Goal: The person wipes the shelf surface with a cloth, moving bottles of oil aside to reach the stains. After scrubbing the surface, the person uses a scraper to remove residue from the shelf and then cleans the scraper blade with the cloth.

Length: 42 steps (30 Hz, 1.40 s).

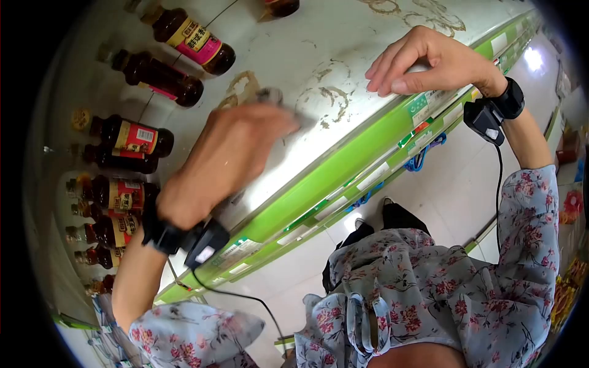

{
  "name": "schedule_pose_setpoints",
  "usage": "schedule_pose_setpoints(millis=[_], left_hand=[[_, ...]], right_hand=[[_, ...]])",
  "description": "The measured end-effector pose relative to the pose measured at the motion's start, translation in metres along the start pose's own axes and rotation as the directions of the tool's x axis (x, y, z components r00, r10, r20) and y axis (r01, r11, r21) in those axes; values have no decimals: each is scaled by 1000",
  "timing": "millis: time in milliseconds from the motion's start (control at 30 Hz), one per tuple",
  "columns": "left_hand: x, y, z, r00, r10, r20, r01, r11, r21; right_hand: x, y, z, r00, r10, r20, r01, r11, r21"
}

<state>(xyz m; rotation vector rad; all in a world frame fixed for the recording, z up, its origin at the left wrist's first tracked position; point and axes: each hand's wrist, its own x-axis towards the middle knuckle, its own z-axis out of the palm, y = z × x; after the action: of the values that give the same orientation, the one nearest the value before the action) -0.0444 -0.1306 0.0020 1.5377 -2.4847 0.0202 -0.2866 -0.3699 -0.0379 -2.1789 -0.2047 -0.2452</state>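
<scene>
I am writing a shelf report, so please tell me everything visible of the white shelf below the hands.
The white shelf looks smooth and shiny, with bright glare, and slants across the picture. Brown stains, some ring-shaped, and thin dark seams mark it. A green strip with labels lines its front edge. Labelled dark bottles stand on it towards the picture's left side. The left hand and right hand are over it; whether they touch it is unclear.

From my remote head-camera feed, a white shelf (276,46) bears brown ring stains (244,84) across its surface, dark bottles (138,136) with red, pink and cream labels crowding its left side, and a green strip (343,152) edging its front.
</scene>
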Motion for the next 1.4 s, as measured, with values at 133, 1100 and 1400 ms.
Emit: schedule_pose_setpoints(millis=[133,1100,1400], left_hand=[[-14,2,-2,997,-72,33,73,997,-25],[52,-57,-18,786,-395,476,571,759,-312],[66,-57,-19,769,-356,531,540,807,-240]], right_hand=[[0,3,-1,999,30,19,-30,1000,-5],[3,3,-5,999,-23,41,25,999,-33],[0,0,-2,999,-19,26,19,1000,5]])
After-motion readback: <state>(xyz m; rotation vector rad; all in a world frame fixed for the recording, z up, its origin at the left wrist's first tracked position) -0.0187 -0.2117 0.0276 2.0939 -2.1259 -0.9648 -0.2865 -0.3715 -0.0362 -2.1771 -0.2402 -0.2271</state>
